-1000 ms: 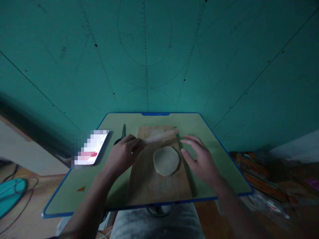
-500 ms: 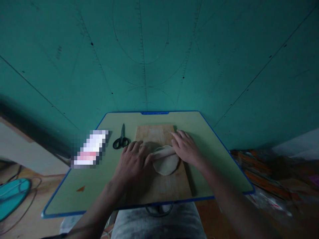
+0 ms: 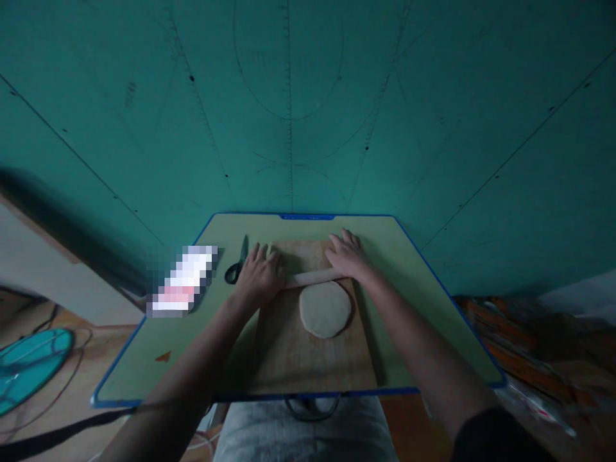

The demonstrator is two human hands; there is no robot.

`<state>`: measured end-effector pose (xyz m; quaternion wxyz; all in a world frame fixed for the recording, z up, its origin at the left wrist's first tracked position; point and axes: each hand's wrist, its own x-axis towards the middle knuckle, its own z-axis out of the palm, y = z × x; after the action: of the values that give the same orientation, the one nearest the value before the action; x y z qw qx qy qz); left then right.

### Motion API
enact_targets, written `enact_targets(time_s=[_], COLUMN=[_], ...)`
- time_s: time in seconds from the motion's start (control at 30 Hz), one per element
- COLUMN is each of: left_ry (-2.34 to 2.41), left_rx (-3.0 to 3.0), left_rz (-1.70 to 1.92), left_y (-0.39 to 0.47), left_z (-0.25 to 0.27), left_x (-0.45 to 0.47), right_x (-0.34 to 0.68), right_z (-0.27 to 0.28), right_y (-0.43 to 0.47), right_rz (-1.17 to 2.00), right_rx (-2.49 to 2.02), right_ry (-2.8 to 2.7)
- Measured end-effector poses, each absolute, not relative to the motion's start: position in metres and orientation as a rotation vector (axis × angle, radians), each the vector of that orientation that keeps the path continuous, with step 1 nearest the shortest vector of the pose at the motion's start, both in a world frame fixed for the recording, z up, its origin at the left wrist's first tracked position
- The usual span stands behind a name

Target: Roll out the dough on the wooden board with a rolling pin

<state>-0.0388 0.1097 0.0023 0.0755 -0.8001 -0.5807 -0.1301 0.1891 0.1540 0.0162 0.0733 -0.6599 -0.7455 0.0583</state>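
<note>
One round, flat piece of pale dough lies on a rectangular light-brown wooden board, closer to the right edge of this board than to its left. Just beyond the dough, toward the far edge of the desk, is a thin pale wooden rolling pin; whether it touches the dough, I cannot tell. The left hand rests on the left end of the pin, and the right hand on the right end; both have palms down and fingers stretched forward, not clenched. The board reaches the near edge of the pale-green, blue-rimmed desk. Beside the left hand are dark-handled scissors. Near the left edge lies a bright, pixelated flat object, and toward the near left corner, a small orange triangular piece.
</note>
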Motion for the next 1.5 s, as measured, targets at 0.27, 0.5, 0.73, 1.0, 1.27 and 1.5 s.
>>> enact_targets(time_s=[0.27, 0.5, 0.73, 1.0, 1.27, 1.5], left_ry=[-1.630, -1.641, -1.622, -1.704, -1.798, -1.848], left_rx=[-2.449, -2.407, -2.404, -2.382, -2.296, -2.283], left_rz=[-0.439, -0.516, -0.572, -0.527, -0.423, -0.363], left_y=[0.105, 0.065, 0.002, 0.021, 0.067, 0.086], left_z=[-0.004, 0.007, 0.000, 0.006, 0.016, 0.015], left_x=[-0.042, -0.035, -0.022, -0.019, -0.019, -0.019], right_x=[0.191, 0.201, 0.219, 0.214, 0.200, 0.195], right_z=[0.016, 0.013, 0.002, 0.006, 0.016, 0.023], right_y=[0.142, 0.104, 0.045, 0.060, 0.106, 0.124], right_rz=[0.062, -0.134, -0.172, -0.108, -0.052, 0.046], right_rx=[-1.941, -1.762, -1.562, -1.622, -1.770, -1.833], right_ry=[-2.248, -2.278, -2.290, -2.309, -2.316, -2.336])
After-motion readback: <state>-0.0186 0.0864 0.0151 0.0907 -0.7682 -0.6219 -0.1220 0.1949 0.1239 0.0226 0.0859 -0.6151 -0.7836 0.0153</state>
